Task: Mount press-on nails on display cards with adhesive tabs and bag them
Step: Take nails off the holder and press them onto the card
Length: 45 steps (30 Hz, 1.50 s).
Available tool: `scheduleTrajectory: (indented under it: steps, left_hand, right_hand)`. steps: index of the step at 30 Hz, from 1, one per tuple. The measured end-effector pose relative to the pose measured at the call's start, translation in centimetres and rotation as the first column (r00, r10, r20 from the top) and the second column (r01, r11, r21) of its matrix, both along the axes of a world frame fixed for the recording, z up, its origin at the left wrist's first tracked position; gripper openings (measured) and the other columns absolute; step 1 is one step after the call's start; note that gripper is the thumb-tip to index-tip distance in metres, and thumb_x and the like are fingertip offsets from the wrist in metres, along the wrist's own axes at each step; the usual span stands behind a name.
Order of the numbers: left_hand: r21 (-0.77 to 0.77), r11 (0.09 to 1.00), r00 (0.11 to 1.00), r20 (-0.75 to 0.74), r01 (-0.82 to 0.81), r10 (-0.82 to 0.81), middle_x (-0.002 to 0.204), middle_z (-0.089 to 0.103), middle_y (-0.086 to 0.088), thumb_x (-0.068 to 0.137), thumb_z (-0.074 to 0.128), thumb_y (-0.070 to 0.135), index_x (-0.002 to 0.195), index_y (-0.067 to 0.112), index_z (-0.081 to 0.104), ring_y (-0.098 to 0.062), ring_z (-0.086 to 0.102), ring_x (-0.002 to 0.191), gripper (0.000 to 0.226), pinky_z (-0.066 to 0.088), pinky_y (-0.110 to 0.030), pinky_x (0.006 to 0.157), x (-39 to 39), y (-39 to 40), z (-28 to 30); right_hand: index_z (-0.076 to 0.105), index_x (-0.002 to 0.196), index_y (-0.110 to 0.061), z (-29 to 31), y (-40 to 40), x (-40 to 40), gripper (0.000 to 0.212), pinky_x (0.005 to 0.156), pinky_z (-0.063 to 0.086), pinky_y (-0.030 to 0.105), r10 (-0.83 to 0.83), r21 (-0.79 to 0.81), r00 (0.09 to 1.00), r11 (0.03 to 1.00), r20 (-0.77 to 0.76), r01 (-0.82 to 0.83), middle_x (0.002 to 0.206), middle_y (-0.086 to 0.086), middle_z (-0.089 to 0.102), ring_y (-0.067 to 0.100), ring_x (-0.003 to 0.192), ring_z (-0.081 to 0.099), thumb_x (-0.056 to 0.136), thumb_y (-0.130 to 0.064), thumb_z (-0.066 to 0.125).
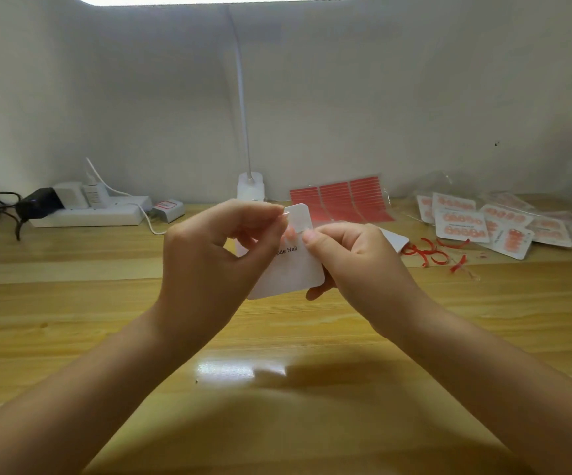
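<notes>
Left hand [223, 248] and right hand [349, 255] both pinch white display card [295, 272] above bench [106, 303]; bagged cards [483, 221] far right.

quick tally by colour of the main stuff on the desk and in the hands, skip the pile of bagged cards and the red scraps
White: 3, display card held by left hand and right hand, lamp base, power strip
Red: 1, adhesive tab sheet
Black: 1, plug adapter
Total: 5

Glossy wood table [106, 337] — matt card [295, 272]
</notes>
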<state>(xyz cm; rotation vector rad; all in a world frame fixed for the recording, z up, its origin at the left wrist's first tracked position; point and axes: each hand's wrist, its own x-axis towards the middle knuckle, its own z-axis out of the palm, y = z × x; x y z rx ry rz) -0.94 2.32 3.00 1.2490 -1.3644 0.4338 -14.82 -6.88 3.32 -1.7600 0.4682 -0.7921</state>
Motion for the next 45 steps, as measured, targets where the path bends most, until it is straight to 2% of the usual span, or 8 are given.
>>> scheduleTrajectory:
  steps: [3,7,11,18,21,28,39,45]
  left_hand:
    - [0.038,0.998,0.997,0.066,-0.045,0.042,0.084,0.069,0.010,0.085,0.073,0.017,0.095,0.020,0.071,-0.008,0.064,0.073,0.011,0.053,-0.022,0.065,-0.1,0.2,0.1]
    - [0.064,0.986,0.967,0.216,-0.152,0.135,0.087,0.067,-0.005,0.086,0.072,0.017,0.091,0.008,0.075,-0.019,0.061,0.071,0.011,0.053,-0.036,0.058,0.2,0.1,-0.1]
    - [0.067,0.973,0.940,0.279,-0.222,0.195,0.088,0.068,-0.010,0.087,0.070,0.021,0.092,0.006,0.076,-0.028,0.061,0.073,0.017,0.052,-0.044,0.054,0.3,0.2,-0.2]
    - [0.004,0.952,0.874,0.398,-0.305,0.278,0.086,0.071,-0.006,0.089,0.069,0.023,0.090,0.008,0.077,-0.027,0.061,0.072,0.017,0.050,-0.038,0.054,0.4,0.1,-0.5]
    - [-0.036,0.950,0.868,0.395,-0.311,0.300,0.087,0.072,-0.005,0.090,0.068,0.022,0.089,0.009,0.078,-0.029,0.061,0.073,0.015,0.049,-0.041,0.056,0.6,-0.1,-0.7]
    - [-0.047,0.949,0.867,0.395,-0.311,0.304,0.090,0.070,-0.009,0.090,0.069,0.020,0.090,0.008,0.077,-0.032,0.059,0.080,0.015,0.045,-0.039,0.071,0.5,-0.3,-1.1]
    - [0.014,0.960,0.915,0.306,-0.279,0.262,0.088,0.068,-0.009,0.089,0.067,0.018,0.092,0.005,0.075,-0.030,0.060,0.081,0.016,0.047,-0.044,0.071,0.2,-0.2,-0.9]
    - [-0.032,0.973,0.886,0.408,-0.228,0.221,0.086,0.069,-0.009,0.085,0.072,0.016,0.086,0.005,0.077,-0.031,0.061,0.078,0.012,0.047,-0.047,0.069,0.9,-0.3,-1.1]
  right_hand:
    - [0.072,0.089,-0.002,0.0,0.2,0.0,0.029,0.053,0.055,0.025,-0.006,-0.004,1.000,1.000,-0.013,0.006,0.083,0.021,0.067,0.015,0.064,0.061,0.099,-0.019,0.050]
    - [0.072,0.094,-0.007,-0.1,0.2,0.1,0.029,0.060,0.059,0.036,0.020,-0.008,0.999,1.000,-0.039,-0.021,0.081,0.013,0.067,0.018,0.065,0.062,0.100,-0.023,0.049]
    - [0.071,0.097,-0.010,-0.2,0.4,0.1,0.026,0.061,0.059,0.029,0.100,0.004,0.994,0.995,-0.048,-0.100,0.079,0.004,0.067,0.014,0.069,0.065,0.100,-0.023,0.048]
    - [0.068,0.102,-0.001,-0.4,0.3,0.0,0.028,0.062,0.058,0.025,0.131,-0.042,0.989,0.990,-0.072,-0.134,0.089,0.020,0.068,0.019,0.073,0.067,0.100,-0.020,0.048]
    - [0.068,0.103,-0.002,-0.3,0.3,0.0,0.029,0.062,0.058,0.025,0.142,-0.031,0.989,0.989,-0.051,-0.144,0.087,0.019,0.068,0.012,0.069,0.065,0.101,-0.020,0.046]
    - [0.068,0.106,-0.006,-0.5,0.3,0.0,0.028,0.065,0.059,0.029,0.161,-0.034,0.987,0.986,-0.027,-0.162,0.086,0.014,0.068,0.015,0.073,0.067,0.102,-0.020,0.044]
    - [0.068,0.105,-0.006,-0.6,0.4,0.0,0.026,0.063,0.058,0.027,0.171,-0.056,0.985,0.983,-0.019,-0.172,0.082,0.010,0.069,0.013,0.071,0.068,0.101,-0.018,0.045]
    - [0.067,0.104,-0.001,-0.9,0.2,0.1,0.028,0.064,0.058,0.027,0.169,-0.074,0.986,0.983,-0.018,-0.169,0.085,0.017,0.068,0.013,0.071,0.067,0.101,-0.018,0.044]
